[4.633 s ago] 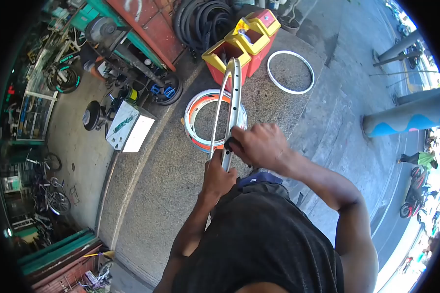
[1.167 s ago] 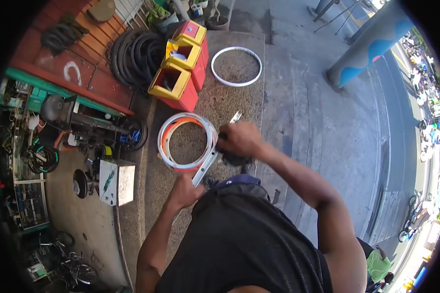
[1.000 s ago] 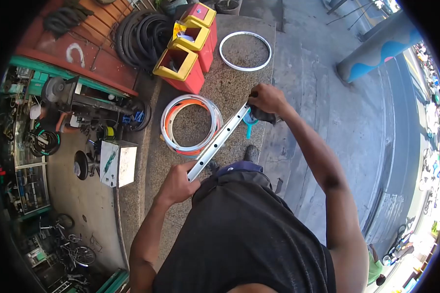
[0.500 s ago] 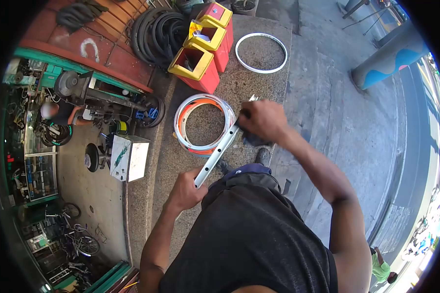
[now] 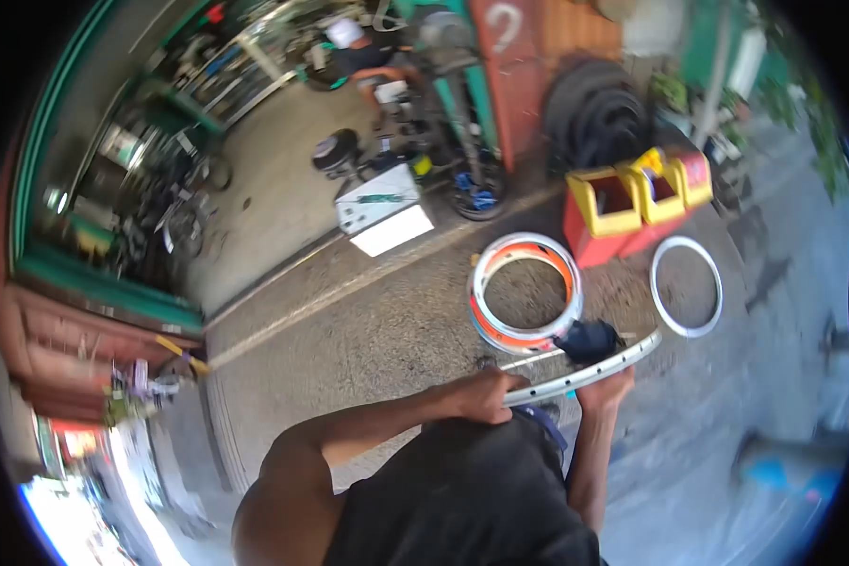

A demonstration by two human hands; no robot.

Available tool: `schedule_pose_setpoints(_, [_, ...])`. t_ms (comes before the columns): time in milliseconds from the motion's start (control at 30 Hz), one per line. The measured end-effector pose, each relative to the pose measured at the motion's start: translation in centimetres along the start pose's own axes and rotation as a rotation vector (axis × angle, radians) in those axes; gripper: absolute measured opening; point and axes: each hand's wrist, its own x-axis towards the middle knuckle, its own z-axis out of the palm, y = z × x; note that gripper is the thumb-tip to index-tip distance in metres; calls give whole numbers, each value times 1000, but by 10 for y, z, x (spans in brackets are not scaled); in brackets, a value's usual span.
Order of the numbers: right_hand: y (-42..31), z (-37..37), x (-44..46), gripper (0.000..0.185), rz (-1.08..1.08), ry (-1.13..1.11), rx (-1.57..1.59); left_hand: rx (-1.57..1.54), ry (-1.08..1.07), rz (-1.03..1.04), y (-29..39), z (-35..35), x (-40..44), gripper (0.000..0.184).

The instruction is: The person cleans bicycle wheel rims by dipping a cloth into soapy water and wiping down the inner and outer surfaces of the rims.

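Note:
A silvery bicycle rim (image 5: 580,379), seen nearly edge-on with a row of spoke holes, is held in front of my body. My left hand (image 5: 486,394) is closed round its left end. My right hand (image 5: 606,389) grips it from below, toward its right end; its fingers are partly hidden behind the rim. Just beyond the rim is a black, blurred object (image 5: 590,341) whose kind I cannot make out. On the pavement past it lies a stack of white and orange rims (image 5: 482,300). Another white rim (image 5: 657,294) lies farther right.
Red bins with yellow tops (image 5: 602,228) stand beyond the rims, with stacked black tyres (image 5: 585,118) behind. A white box (image 5: 387,222) stands by the step edge. Inside the shop, a person (image 5: 373,58) sits near equipment, and bicycles (image 5: 184,212) stand at left.
My view has swung round, so the shop now fills the upper left. The rim went from a steep slant to nearly level. My right hand has moved from above the rim to underneath it.

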Motion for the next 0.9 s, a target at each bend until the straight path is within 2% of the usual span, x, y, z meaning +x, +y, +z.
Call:
schedule_pose_setpoints(33, [0, 7, 4, 59, 7, 11, 12, -41, 52, 41, -15, 12, -1, 55])
schedule_pose_setpoints(100, [7, -19, 25, 55, -33, 6, 27, -76, 48, -7, -23, 20, -4, 50])
schedule_pose_setpoints(167, [19, -21, 37, 45, -148, -48, -180, -115, 76, -42, -28, 20, -9, 48])
schedule_pose_setpoints(200, [24, 0, 24, 40, -243, 32, -388, -120, 101, -59, -29, 18, -13, 46])
schedule_pose_setpoints(233, [41, -8, 34, 37, -462, 77, -660, -130, 117, -76, -29, 18, -16, 45])
schedule_pose_setpoints(300, [64, 9, 34, 33, -503, 65, -647, -220, 107, -134, -15, 1, -5, 44])
schedule_pose_setpoints(333, [71, 34, 23, 32, -309, 20, -372, -304, 62, -185, -9, -6, 4, 43])
schedule_pose_setpoints(367, [76, 34, 26, 34, -266, -127, -414, -256, 118, -257, -6, -7, 14, 43])
schedule_pose_setpoints(400, [80, 46, 27, 35, -306, -37, -489, -264, 127, -254, -7, -6, 17, 43])
schedule_pose_setpoints(433, [84, 58, 29, 36, -337, 56, -564, -320, 217, -132, -7, -6, 19, 42])
schedule_pose_setpoints(467, [77, 93, 13, 37, -131, 29, -378, -375, 304, -8, -8, -4, 22, 42])
schedule_pose_setpoints(500, [68, 60, 44, 38, -55, -365, -380, -283, 204, -162, 17, -22, 13, 42])
schedule_pose_setpoints(533, [58, 28, 74, 40, 31, -757, -375, -289, 202, -154, 13, -18, 15, 42])
schedule_pose_setpoints(600, [45, 41, 67, 47, -133, 173, -389, -277, 279, -247, 5, -10, 17, 43])
schedule_pose_setpoints(633, [27, 36, 73, 54, -242, 314, -551, -272, 368, -208, 3, -9, 13, 46])
schedule_pose_setpoints(667, [9, 35, 77, 55, -406, 357, -744, -278, 361, -205, 14, -16, 5, 46])
schedule_pose_setpoints(733, [-32, 27, 73, 53, -476, 121, -950, -307, 390, -267, 33, -37, -14, 51])
schedule_pose_setpoints(800, [-61, 44, 51, 43, -384, -14, -1231, -250, 470, -245, 4, -24, -13, 55])
schedule_pose_setpoints(867, [-76, 79, 20, 34, -403, -198, -1538, -266, 414, -262, 9, -28, -25, 52])
schedule_pose_setpoints(900, [-77, 97, 5, 30, -309, -301, -1565, -200, 448, -211, 7, -21, -31, 48])
